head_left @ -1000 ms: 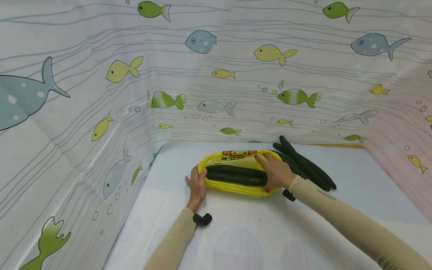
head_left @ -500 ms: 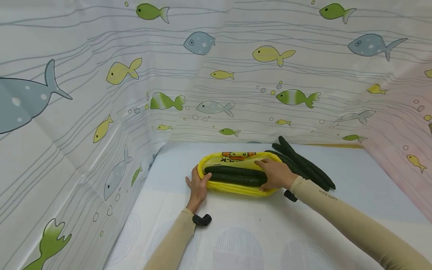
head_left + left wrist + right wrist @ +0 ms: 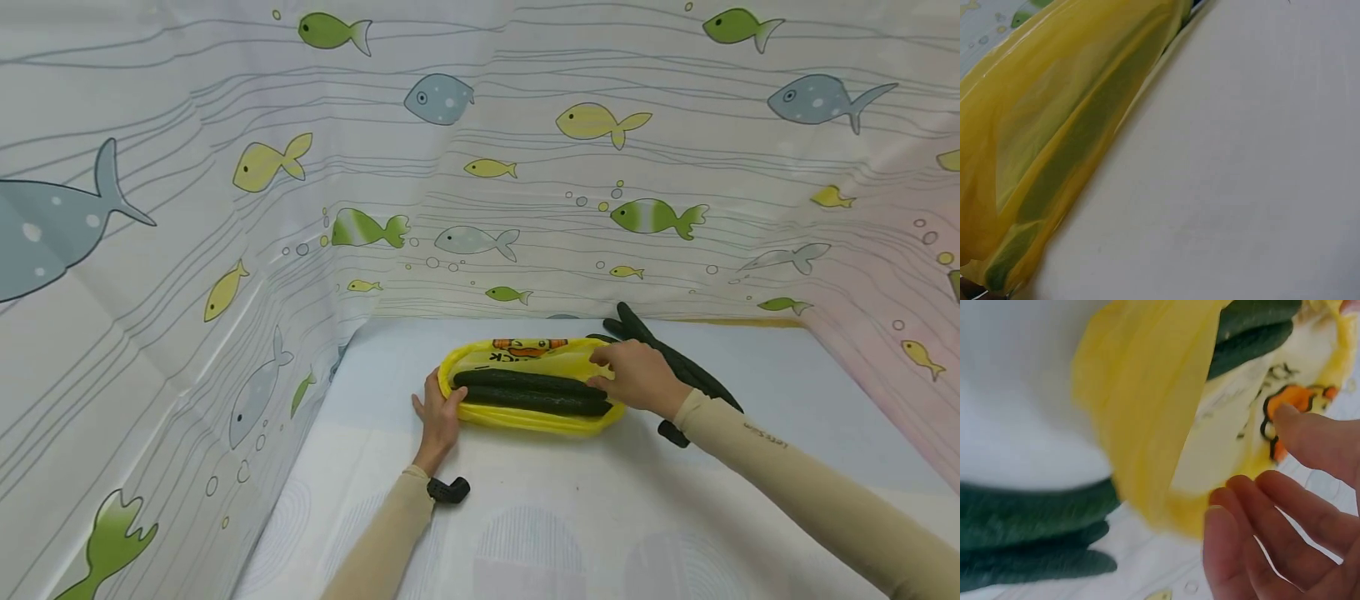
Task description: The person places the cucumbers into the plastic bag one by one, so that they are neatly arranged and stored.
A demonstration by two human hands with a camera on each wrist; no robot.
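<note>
A yellow plastic bag (image 3: pixel 536 424) with a duck print lies on the table, its mouth spread wide. Two dark green cucumbers (image 3: pixel 532 402) rest side by side inside it; a long green shape (image 3: pixel 1075 153) shows through the film in the left wrist view. My left hand (image 3: pixel 441 421) pinches the bag's left rim, thumb inside and fingers outside. At the other end, my right hand (image 3: pixel 641 379) holds nothing. Its fingers (image 3: pixel 1285 528) are loosely bent and spread beside the bag's rim in the right wrist view.
Several more cucumbers (image 3: pixel 633 323) lie in a loose pile behind the right hand, toward the back edge; they also appear as cucumbers (image 3: pixel 1029 519) in the right wrist view. A fish-printed curtain (image 3: pixel 420 179) hangs behind and beside the white table (image 3: pixel 517 487).
My right hand has let go inside the bag's right end and drawn back up and right, uncovering the cucumbers' right tips. The left hand keeps its hold on the rim.
</note>
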